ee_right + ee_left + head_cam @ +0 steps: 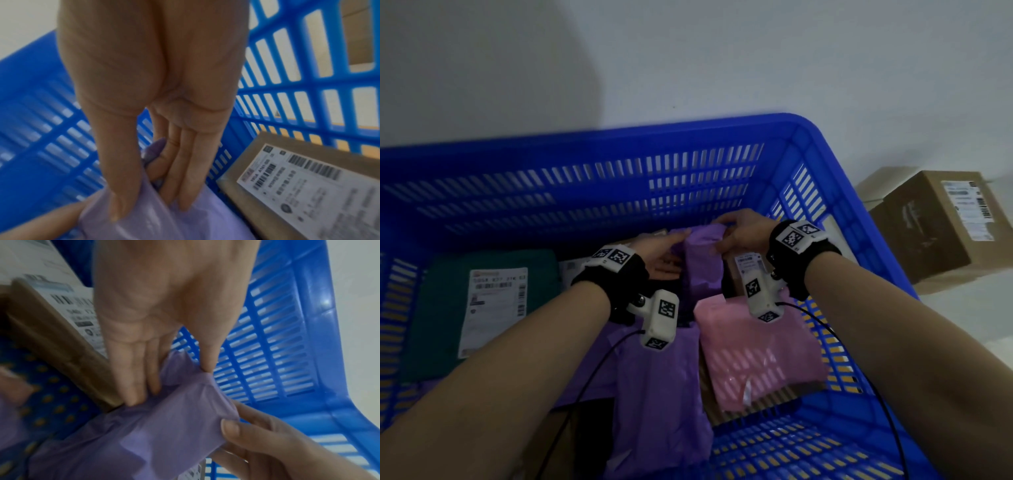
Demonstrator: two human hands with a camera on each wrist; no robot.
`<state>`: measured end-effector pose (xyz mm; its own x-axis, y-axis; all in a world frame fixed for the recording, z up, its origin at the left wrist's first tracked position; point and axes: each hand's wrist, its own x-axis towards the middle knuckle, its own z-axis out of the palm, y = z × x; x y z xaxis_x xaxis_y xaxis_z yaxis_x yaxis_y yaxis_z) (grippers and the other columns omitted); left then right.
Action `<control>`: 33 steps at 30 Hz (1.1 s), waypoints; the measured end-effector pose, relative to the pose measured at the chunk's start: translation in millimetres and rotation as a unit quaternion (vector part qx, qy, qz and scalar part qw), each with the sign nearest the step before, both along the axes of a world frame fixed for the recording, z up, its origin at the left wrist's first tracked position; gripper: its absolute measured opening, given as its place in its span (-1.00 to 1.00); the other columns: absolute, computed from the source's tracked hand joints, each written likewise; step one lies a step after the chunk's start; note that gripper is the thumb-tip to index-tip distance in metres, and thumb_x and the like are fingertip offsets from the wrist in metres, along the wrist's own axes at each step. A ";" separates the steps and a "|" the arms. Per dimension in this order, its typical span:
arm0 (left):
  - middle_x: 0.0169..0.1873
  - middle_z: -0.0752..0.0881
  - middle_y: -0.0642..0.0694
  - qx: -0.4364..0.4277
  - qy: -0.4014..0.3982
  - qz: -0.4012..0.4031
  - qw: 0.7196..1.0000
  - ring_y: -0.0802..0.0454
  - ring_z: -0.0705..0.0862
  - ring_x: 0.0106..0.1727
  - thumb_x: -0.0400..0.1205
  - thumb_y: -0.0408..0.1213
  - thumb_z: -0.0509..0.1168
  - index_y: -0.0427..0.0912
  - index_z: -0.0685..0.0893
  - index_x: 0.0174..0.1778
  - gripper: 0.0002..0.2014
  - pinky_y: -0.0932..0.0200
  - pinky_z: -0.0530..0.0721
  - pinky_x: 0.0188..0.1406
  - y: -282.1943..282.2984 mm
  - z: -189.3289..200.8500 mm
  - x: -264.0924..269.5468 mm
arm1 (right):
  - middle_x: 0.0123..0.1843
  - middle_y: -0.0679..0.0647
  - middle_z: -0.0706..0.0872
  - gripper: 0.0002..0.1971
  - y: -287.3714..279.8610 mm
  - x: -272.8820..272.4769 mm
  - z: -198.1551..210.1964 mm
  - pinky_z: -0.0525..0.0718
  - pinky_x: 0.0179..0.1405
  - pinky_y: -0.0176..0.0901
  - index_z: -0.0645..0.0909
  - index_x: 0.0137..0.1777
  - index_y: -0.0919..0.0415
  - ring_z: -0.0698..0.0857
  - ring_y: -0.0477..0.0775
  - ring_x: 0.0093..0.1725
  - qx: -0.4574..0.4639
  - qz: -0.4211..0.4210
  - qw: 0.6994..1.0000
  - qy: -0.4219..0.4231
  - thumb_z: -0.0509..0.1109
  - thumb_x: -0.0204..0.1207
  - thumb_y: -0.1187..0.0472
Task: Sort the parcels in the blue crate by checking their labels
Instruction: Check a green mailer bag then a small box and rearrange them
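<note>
Inside the blue crate (835, 192) both hands hold one purple plastic parcel (702, 260) by its far end. My left hand (664, 253) pinches its left corner; in the left wrist view the thumb and fingers (133, 395) nip the purple film (164, 426). My right hand (736, 233) pinches the right corner, and in the right wrist view my right hand (148, 206) has thumb and fingers closed on the purple parcel (205, 224). No label shows on the side facing me.
A green parcel (441, 308) with a white label lies at the left, a pink parcel (753, 349) at the right, another purple parcel (657, 394) in front. A labelled cardboard box (308, 194) lies under my right wrist. Outside the crate stands a brown carton (935, 222).
</note>
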<state>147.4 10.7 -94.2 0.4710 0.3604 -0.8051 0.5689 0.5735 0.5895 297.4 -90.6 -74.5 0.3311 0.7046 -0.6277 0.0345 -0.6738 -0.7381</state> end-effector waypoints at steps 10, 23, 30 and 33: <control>0.23 0.58 -0.32 -0.062 -0.046 0.003 0.997 -0.20 0.66 0.03 0.59 0.20 0.22 -0.19 0.38 0.51 -0.31 -0.07 0.69 -0.10 -5.7 -8.9 -20.0 | -0.26 0.12 0.65 -0.69 -13.6 -4.3 4.2 0.69 -0.49 -0.40 0.58 0.08 0.26 0.69 -0.22 -0.54 0.064 -0.003 0.997 -0.046 0.54 0.38 0.44; -0.09 0.71 -0.20 -0.024 -0.100 0.049 0.994 -0.11 0.71 -0.12 0.66 0.20 0.09 -0.17 0.52 0.31 -0.47 0.05 0.66 -0.06 -12.4 7.5 -27.4 | -0.08 0.18 0.62 -0.59 -17.5 -10.6 38.7 0.80 -0.33 -0.15 0.64 0.17 0.28 0.65 0.00 -0.19 0.110 -0.016 0.986 -0.123 0.61 0.32 0.33; -0.03 0.73 -0.34 -0.088 -0.103 0.035 0.990 -0.23 0.72 -0.03 0.63 0.21 0.13 -0.29 0.50 0.19 -0.44 -0.05 0.69 -0.01 -14.9 23.6 -42.4 | -0.15 0.09 0.63 -0.51 -29.4 -18.6 80.4 0.75 -0.36 -0.37 0.57 0.16 0.16 0.68 -0.19 -0.39 0.166 0.035 0.982 -0.080 0.54 0.29 0.56; 0.05 0.71 -0.40 -0.120 -0.128 0.044 0.983 -0.28 0.72 0.03 0.60 0.21 0.19 -0.33 0.48 0.23 -0.39 -0.11 0.69 0.04 -16.9 31.8 -46.2 | -0.11 0.04 0.64 -0.47 -37.5 -28.7 86.3 0.69 -0.32 -0.41 0.59 0.17 0.15 0.65 -0.29 -0.32 0.159 0.102 0.976 -0.110 0.57 0.24 0.56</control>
